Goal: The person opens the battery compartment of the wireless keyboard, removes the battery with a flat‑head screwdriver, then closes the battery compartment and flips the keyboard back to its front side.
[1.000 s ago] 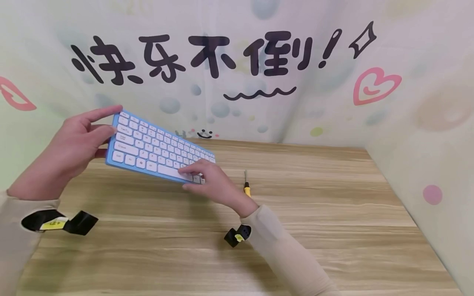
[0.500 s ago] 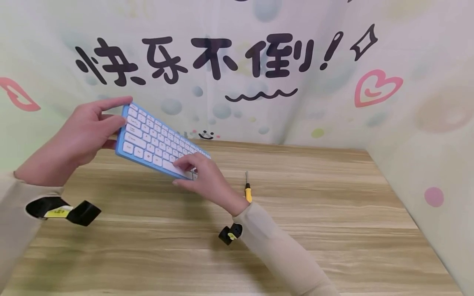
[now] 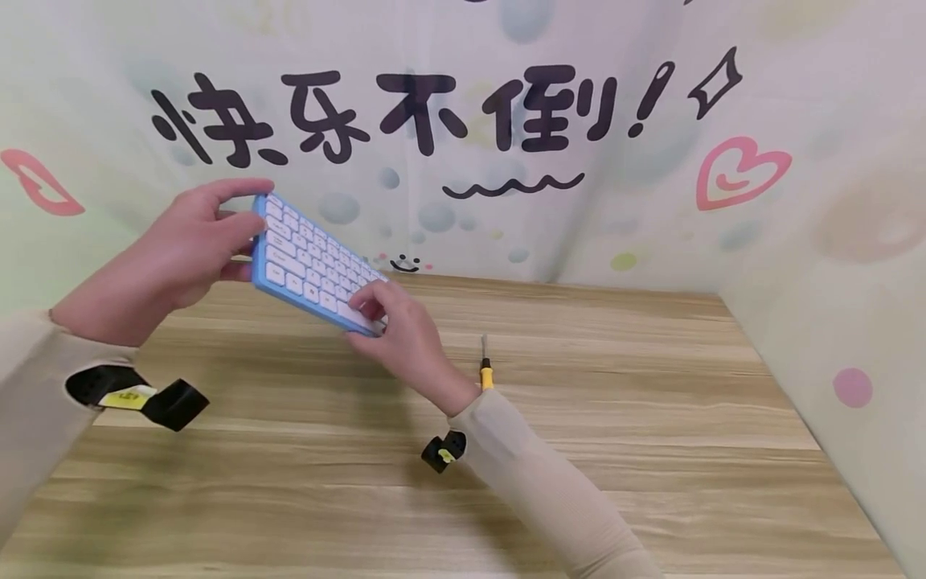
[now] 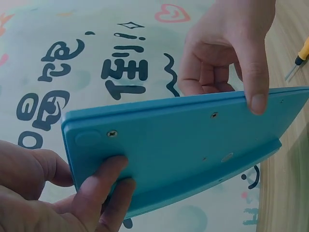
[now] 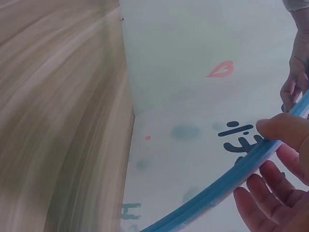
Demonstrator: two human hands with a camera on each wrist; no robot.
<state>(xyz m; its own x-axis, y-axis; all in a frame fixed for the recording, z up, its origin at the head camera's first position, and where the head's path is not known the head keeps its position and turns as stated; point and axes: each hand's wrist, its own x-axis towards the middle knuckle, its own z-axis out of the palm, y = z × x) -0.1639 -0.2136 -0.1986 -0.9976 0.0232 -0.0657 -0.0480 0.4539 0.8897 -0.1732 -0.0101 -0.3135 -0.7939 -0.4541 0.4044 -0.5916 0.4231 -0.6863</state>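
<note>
A blue keyboard (image 3: 309,256) with white keys is held tilted above the table, its keys facing the head camera. My left hand (image 3: 190,245) grips its left end, thumb at the key side and other fingers behind. At the near long edge my right hand (image 3: 408,342) pinches it, fingertips over the keys. In the left wrist view the right thumb (image 4: 256,82) presses the blue back (image 4: 164,145), where several small screws show, one being a screw (image 4: 112,134) near the corner. The right wrist view catches the keyboard edge-on (image 5: 212,195). The right hand hides its far right end.
On the wood-grain table (image 3: 615,450) lies a screwdriver (image 3: 486,371) with a yellow and black handle, just beyond the right wrist, its handle end partly hidden by the sleeve. A printed cloth (image 3: 434,217) hangs behind the table and continues along the sides.
Both hands have raised the keyboard slightly, and its left end has moved right and up. It is tilted more steeply. The right hand has slid left along the near edge. The screwdriver stays put.
</note>
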